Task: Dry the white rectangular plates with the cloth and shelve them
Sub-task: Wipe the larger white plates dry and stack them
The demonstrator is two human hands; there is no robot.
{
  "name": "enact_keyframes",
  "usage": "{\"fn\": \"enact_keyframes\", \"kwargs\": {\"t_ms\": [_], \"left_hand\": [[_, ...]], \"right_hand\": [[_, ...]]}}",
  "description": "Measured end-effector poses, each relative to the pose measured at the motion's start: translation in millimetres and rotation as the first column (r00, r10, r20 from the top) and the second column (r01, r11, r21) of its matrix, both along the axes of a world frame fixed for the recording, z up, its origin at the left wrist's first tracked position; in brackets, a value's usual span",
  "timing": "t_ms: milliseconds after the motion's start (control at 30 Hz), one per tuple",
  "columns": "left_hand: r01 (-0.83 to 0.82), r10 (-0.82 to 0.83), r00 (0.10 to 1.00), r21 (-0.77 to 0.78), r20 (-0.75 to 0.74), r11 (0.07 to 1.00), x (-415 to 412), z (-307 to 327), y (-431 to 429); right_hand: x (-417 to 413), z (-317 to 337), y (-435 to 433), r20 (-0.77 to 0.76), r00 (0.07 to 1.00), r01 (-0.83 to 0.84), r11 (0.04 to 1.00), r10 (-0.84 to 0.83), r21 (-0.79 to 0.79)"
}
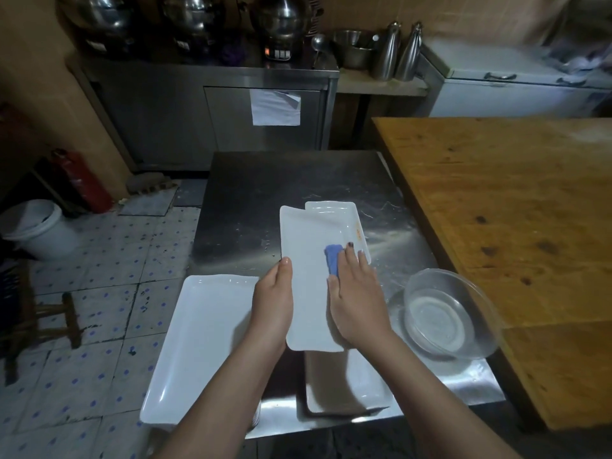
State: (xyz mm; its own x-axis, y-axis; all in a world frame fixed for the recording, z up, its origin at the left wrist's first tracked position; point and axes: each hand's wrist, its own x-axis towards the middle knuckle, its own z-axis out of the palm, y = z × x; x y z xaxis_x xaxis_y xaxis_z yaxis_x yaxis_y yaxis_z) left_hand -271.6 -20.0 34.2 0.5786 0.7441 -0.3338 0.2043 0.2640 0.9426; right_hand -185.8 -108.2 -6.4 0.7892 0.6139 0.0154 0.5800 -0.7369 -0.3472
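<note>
— A steel table [298, 180]. What's happening?
— The left hand [273, 303] grips the plate [304, 293] by its left edge. The right hand [356, 303], fingers flat, presses the cloth [332, 260] on it.
— Much left?
— Yes, more plates [198, 342] wait near and far. None look shelved.

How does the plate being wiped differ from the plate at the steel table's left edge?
The wiped plate is gripped at its left edge by the left hand, and the right hand presses a blue cloth on it; the left plate is untouched. The wiped plate lies over a second plate; the left plate sits alone, overhanging the steel table. Both are white and rectangular.
</note>
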Motion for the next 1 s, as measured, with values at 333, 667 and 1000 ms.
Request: {"fn": "enact_keyframes", "kwargs": {"t_ms": [333,667,1000], "left_hand": [[0.009,-0.010,0.998,-0.023,-0.055,1.000,18,0,-7],[-0.085,0.083,0.996,-0.148,-0.019,0.985,28,10,13],[-0.086,0.090,0.996,-0.177,0.016,0.981,23,9,3]], "right_hand": [[16,39,58,-0.118,0.990,-0.051,0.979,0.075,0.198],[-35,51,24,-0.270,0.920,-0.229,0.948,0.285,0.219],[-27,40,-41,-0.121,0.954,-0.277,0.961,0.273,-0.012]]}}
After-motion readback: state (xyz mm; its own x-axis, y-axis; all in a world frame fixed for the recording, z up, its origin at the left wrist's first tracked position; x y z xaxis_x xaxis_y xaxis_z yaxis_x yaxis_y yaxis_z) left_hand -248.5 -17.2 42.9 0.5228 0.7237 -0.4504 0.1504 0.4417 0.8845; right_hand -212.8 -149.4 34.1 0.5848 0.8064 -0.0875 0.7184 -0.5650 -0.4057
